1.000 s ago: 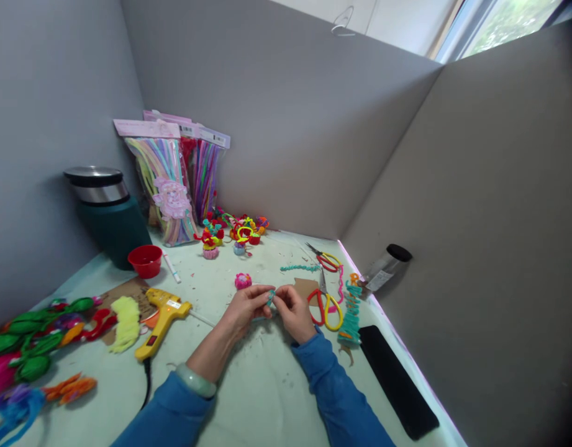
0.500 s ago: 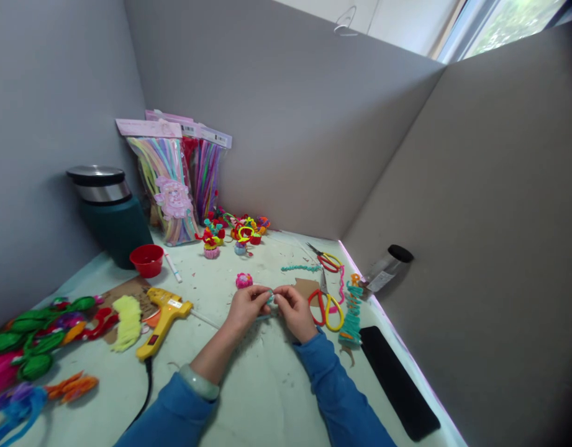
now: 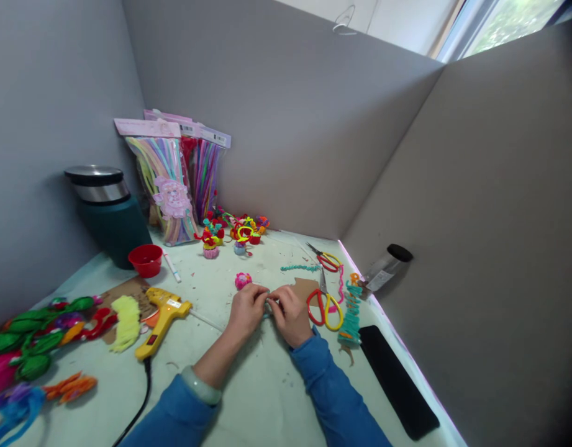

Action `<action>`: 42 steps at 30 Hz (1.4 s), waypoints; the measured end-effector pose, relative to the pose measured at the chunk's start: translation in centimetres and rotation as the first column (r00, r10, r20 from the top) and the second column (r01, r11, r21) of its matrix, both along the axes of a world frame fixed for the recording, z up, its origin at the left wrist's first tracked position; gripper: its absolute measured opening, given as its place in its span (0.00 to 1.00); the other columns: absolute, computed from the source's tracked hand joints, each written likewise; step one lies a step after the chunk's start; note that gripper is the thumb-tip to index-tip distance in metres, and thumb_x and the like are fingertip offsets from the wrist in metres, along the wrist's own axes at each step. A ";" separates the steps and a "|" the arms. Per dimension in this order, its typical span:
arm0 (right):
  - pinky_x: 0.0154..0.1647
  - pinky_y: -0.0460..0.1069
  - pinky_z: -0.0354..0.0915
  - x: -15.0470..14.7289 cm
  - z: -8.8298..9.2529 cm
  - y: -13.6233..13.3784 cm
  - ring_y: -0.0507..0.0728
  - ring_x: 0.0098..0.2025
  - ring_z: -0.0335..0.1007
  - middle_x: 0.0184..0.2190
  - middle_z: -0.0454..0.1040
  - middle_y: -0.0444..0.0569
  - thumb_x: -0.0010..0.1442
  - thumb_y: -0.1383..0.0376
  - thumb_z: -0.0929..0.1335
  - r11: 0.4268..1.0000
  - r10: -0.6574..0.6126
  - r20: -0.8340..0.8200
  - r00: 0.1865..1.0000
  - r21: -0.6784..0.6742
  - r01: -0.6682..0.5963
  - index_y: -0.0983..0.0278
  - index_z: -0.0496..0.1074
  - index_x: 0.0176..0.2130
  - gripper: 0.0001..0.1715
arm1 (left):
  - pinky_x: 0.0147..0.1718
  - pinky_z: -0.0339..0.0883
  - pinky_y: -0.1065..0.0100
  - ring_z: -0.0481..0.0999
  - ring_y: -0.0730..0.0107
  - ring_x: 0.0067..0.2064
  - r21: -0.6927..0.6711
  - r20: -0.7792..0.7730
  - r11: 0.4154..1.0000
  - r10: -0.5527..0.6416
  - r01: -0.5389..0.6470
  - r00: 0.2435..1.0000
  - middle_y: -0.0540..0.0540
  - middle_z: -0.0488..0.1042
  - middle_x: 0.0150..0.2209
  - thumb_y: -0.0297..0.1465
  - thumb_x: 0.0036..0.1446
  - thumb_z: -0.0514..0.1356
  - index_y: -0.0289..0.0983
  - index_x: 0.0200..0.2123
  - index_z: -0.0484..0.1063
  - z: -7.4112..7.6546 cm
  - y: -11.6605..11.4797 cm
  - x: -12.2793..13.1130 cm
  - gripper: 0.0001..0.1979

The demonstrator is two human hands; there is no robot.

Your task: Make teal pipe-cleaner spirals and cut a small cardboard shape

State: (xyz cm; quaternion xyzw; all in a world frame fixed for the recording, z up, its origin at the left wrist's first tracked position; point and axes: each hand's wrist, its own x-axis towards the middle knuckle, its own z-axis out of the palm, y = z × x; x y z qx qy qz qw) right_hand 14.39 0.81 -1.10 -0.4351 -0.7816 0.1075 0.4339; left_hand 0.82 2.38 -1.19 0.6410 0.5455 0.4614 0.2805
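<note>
My left hand (image 3: 248, 305) and my right hand (image 3: 290, 313) meet over the middle of the table, fingers pinched. Between the fingertips is a small teal piece (image 3: 266, 307), mostly hidden, which both hands seem to hold. A pink flower-like piece (image 3: 243, 280) lies just beyond my left hand. To the right of my right hand are scissors with red and yellow handles (image 3: 325, 308) and a brown cardboard piece (image 3: 306, 290). The yellow glue gun (image 3: 163, 323) rests to the left of my left hand.
Left: a red cup (image 3: 146, 261), teal bottle (image 3: 109, 217), yellow fuzzy piece (image 3: 126, 324) and green leafy shapes (image 3: 38, 332). Behind: bagged pipe cleaners (image 3: 162, 186) and small colourful figures (image 3: 243, 231). Right: more scissors (image 3: 326, 259), a teal-wrapped piece (image 3: 351, 316), black strip (image 3: 400, 385) and clear container (image 3: 385, 272).
My right hand has turned inward and shifted slightly left, its fingers now more curled. The teal piece between the fingertips is less visible than before.
</note>
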 end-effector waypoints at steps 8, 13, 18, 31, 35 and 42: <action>0.35 0.49 0.60 -0.6 -0.1 -0.1 0.55 0.34 0.63 0.30 0.66 0.49 0.61 0.70 0.60 1.000 -0.005 -0.078 0.997 0.016 0.006 0.64 0.67 0.32 0.08 | 0.29 0.61 0.71 0.70 0.71 0.29 0.032 -0.055 0.999 0.020 -0.019 0.998 0.46 0.73 0.28 0.27 0.51 0.55 0.35 0.27 0.74 0.1 -0.2 0.0 0.08; 0.35 0.48 0.60 -0.3 -0.3 0.4 0.54 0.33 0.63 0.29 0.66 0.46 0.60 0.68 0.62 0.996 -0.053 -0.289 0.956 -0.079 0.031 0.63 0.66 0.31 0.06 | 0.23 0.63 0.71 0.69 0.73 0.21 -0.136 0.244 0.987 -0.048 0.083 0.969 0.48 0.73 0.24 0.33 0.49 0.57 0.34 0.32 0.75 0.0 0.1 0.1 0.10; 0.34 0.47 0.59 0.0 -0.5 0.7 0.53 0.32 0.63 0.28 0.66 0.45 0.60 0.67 0.63 0.991 -0.087 -0.361 0.928 -0.128 0.043 0.64 0.67 0.31 0.06 | 0.21 0.64 0.71 0.70 0.72 0.19 -0.251 0.464 0.956 -0.019 0.152 0.886 0.51 0.70 0.18 0.33 0.44 0.61 0.32 0.34 0.73 0.0 0.2 0.5 0.13; 0.28 0.46 0.57 -0.1 0.0 0.5 0.52 0.27 0.60 0.24 0.63 0.43 0.57 0.64 0.65 0.966 -0.068 -0.490 0.869 -0.249 -0.064 0.63 0.66 0.28 0.06 | 0.19 0.57 0.74 0.67 0.75 0.19 -0.121 0.280 0.965 -0.191 0.232 0.941 0.51 0.69 0.17 0.35 0.47 0.59 0.34 0.29 0.73 -0.3 0.0 0.1 0.10; 0.18 0.44 0.51 0.0 -0.4 1.0 0.48 0.18 0.53 0.18 0.59 0.37 0.54 0.60 0.66 0.870 -0.131 -0.658 0.741 -0.435 -0.232 0.63 0.64 0.30 0.09 | 0.20 0.58 0.73 0.68 0.74 0.19 -0.162 0.281 0.960 -0.175 0.226 0.944 0.49 0.72 0.20 0.36 0.48 0.59 0.34 0.32 0.73 0.0 -0.1 0.3 0.12; 0.19 0.43 0.51 0.1 -0.5 1.0 0.47 0.18 0.55 0.18 0.61 0.37 0.54 0.59 0.67 0.876 -0.122 -0.667 0.735 -0.420 -0.236 0.64 0.66 0.29 0.10 | 0.19 0.56 0.73 0.68 0.73 0.18 -0.193 0.163 0.970 -0.119 0.150 0.980 0.51 0.70 0.17 0.37 0.47 0.59 0.34 0.30 0.73 -0.1 -0.1 0.3 0.12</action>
